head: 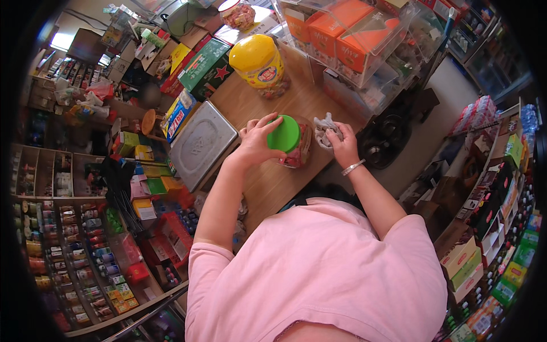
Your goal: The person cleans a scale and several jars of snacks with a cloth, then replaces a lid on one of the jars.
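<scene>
My left hand (258,143) grips the round green lid (284,134) of a clear plastic jar (304,149) with red-wrapped contents, which stands on the wooden counter (273,188). Just right of the jar, my right hand (343,141) holds a crumpled greyish-white cloth (326,130). A silver bracelet (353,167) is on my right wrist. Beyond the green lid stands a larger jar with a yellow lid (254,53) and mixed small contents. The jar's far side is partly hidden under the lid.
A flat metal scale plate (204,145) lies left of the jar, beside a blue and yellow box (178,115) and a green box (206,68). Clear plastic bins with orange boxes (350,40) stand at the right back. Stocked shelves (72,256) flank both sides.
</scene>
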The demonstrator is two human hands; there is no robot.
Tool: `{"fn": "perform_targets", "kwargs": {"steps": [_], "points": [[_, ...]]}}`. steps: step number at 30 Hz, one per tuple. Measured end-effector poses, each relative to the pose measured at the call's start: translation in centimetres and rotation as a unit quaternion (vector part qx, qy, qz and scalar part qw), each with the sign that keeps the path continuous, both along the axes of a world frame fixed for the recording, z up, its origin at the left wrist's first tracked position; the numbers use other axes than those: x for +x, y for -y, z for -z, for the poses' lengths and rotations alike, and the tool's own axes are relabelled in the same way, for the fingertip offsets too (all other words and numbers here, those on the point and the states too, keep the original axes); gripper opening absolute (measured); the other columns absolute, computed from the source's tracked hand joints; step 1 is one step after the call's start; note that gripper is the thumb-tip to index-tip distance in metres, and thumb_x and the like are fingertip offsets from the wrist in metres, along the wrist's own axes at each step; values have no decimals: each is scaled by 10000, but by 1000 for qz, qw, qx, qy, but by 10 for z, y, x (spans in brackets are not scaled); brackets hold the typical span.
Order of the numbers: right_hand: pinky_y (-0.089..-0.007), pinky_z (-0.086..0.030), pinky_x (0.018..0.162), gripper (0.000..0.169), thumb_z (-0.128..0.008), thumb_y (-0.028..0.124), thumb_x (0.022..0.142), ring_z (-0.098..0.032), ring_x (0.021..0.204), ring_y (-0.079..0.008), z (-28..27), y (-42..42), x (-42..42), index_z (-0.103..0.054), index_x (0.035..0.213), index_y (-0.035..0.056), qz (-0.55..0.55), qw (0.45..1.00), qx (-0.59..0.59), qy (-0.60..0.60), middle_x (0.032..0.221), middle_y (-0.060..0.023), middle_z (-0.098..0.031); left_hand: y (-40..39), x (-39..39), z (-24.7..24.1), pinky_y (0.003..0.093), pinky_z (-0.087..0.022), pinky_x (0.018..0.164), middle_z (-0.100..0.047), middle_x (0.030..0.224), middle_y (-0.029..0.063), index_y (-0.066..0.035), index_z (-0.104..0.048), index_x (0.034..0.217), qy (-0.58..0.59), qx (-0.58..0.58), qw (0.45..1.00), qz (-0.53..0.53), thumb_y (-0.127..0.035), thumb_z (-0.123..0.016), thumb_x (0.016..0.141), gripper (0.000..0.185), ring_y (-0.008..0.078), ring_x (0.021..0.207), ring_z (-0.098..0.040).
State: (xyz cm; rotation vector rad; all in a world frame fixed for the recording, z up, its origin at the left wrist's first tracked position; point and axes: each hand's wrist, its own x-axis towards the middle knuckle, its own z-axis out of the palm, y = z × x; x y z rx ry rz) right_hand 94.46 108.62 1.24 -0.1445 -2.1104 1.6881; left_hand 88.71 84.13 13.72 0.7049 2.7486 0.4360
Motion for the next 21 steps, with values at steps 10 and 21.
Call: {"fn": "perform_targets", "kwargs": {"steps": [10,21], "points": [[-400,-507,812,292,-658,273,833,-615,904,-330,-33,26,-77,-695,1019,49,-157,975,153,36,965,-162,-602,3,-19,-12,509,-280,1050,-317,1559,-23,-271,-400,1468,15,-63,994,88,-292,-894,538,1053,350,1316,-366],[-268,-517,781,311,-678,223,901,-622,871,-106,-12,35,-106,-652,1095,-20,-331,924,-67,177,960,-51,-692,13,-2,-29,488,-239,1088,-89,1596,165,-447,-449,1406,43,-162,986,13,-424,-835,642,856,383,1396,-274]]}}
